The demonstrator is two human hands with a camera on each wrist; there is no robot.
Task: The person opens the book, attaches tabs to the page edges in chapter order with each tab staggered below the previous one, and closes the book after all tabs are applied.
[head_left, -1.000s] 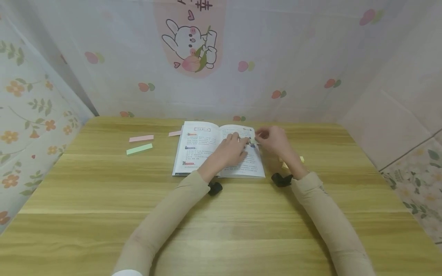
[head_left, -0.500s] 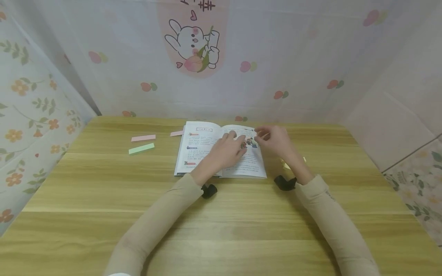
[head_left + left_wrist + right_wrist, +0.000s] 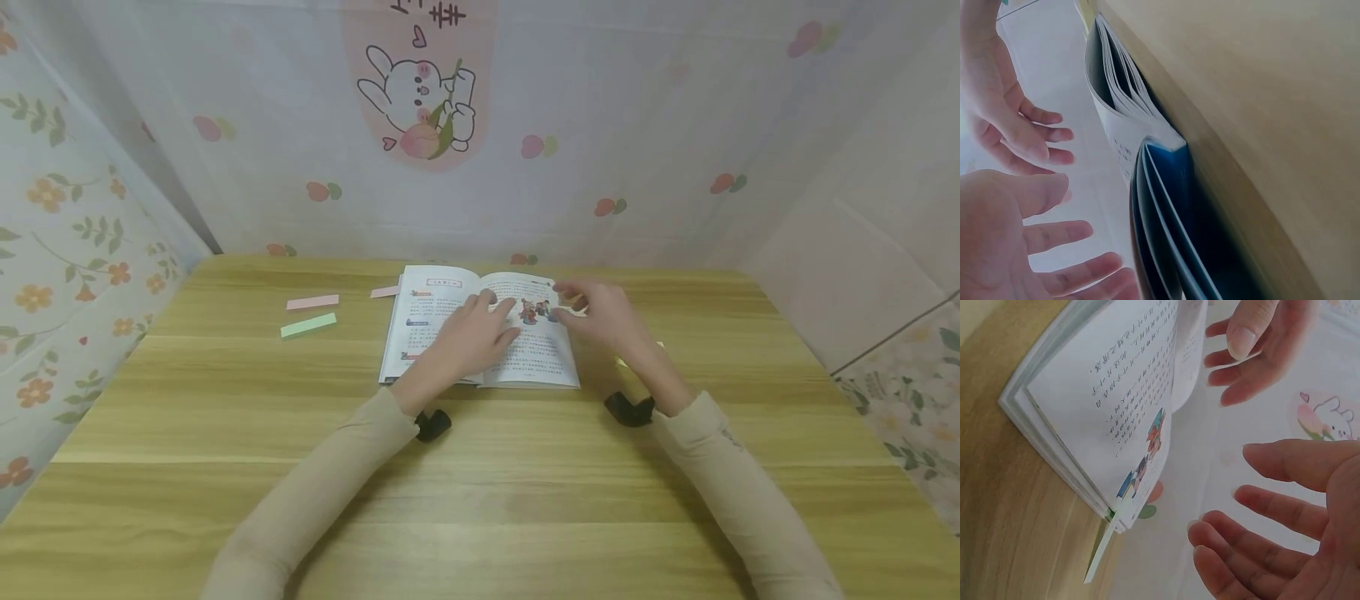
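An open book [image 3: 525,358] lies on the table, with printed text and a small coloured picture on its right page. My left hand [image 3: 467,337] is over the gutter and right page, fingers spread; in the left wrist view it appears apart from the book. Beside the book's right edge, my right hand [image 3: 1285,519] is relaxed, thumb and fingers apart, with nothing between them. A pale green sticky strip [image 3: 1102,547] juts out from the right page edge below it. On the left side a pink strip [image 3: 386,292] sticks out of the book.
Left of the book lie a pink sticky strip [image 3: 312,302] and a green sticky pad [image 3: 309,326]. Something yellow [image 3: 622,362], partly hidden, lies under my right wrist. Patterned cloth [image 3: 630,125] hangs behind the wooden table [image 3: 510,500].
My left hand has drawn left and towards me, uncovering the picture. The right hand's fingers have parted from the page edge and moved slightly right.
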